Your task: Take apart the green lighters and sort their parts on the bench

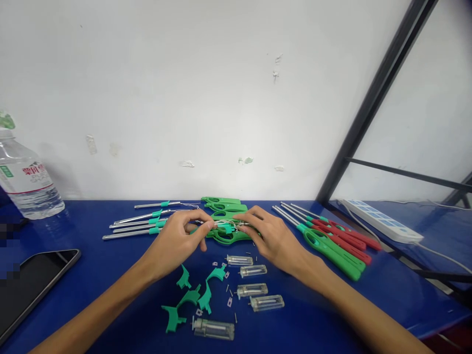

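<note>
At the middle of the table, my left hand pinches thin pale wires between thumb and forefinger. My right hand is closed just across from it, thumb and fingers together at the other end of the wires; the small part in its fingertips is mostly hidden. A teal plastic piece sits between the two hands. Under them lie green lighter handle shells, with another green shell farther back. Left of my left hand, several metal lighter tubes with teal collars lie side by side.
Teal triggers, clear fuel tanks and tiny screws lie in front. Long-nosed lighters, red and green, are at right beside a power strip. A phone and water bottle stand left. A wall closes the back.
</note>
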A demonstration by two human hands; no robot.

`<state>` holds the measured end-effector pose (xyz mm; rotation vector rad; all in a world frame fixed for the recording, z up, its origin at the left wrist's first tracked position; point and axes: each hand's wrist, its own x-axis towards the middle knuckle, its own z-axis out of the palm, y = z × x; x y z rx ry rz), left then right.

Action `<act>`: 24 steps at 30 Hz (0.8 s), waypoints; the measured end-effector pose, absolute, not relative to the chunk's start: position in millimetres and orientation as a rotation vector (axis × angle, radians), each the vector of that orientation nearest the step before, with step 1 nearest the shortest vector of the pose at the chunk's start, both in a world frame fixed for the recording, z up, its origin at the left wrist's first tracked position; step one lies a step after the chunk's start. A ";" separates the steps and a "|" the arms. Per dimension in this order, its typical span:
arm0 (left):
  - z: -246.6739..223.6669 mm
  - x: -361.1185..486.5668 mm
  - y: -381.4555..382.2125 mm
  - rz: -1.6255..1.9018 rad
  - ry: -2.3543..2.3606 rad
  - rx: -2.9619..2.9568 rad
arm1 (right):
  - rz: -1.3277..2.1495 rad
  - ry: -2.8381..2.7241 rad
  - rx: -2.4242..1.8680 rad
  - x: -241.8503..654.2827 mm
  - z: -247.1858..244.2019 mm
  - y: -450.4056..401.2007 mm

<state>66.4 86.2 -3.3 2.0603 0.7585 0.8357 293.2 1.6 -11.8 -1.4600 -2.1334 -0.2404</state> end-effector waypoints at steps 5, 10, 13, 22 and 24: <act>-3.1 65.1 87.8 0.806 0.767 2.096 | -0.209 -2.142 -1.466 292.3 -11.7 1.2; -2.3 64.1 87.6 0.792 0.731 2.095 | -0.200 -2.145 -1.462 292.8 -13.8 2.0; -1.7 64.3 87.2 0.781 0.723 2.080 | -0.205 -2.152 -1.464 293.0 -14.8 2.5; -5.7 65.3 88.4 0.718 0.728 2.090 | -0.191 -2.194 -1.461 291.7 -17.2 3.0; -7.3 65.1 89.2 0.740 0.765 2.132 | -0.189 -2.193 -1.462 291.6 -16.9 2.6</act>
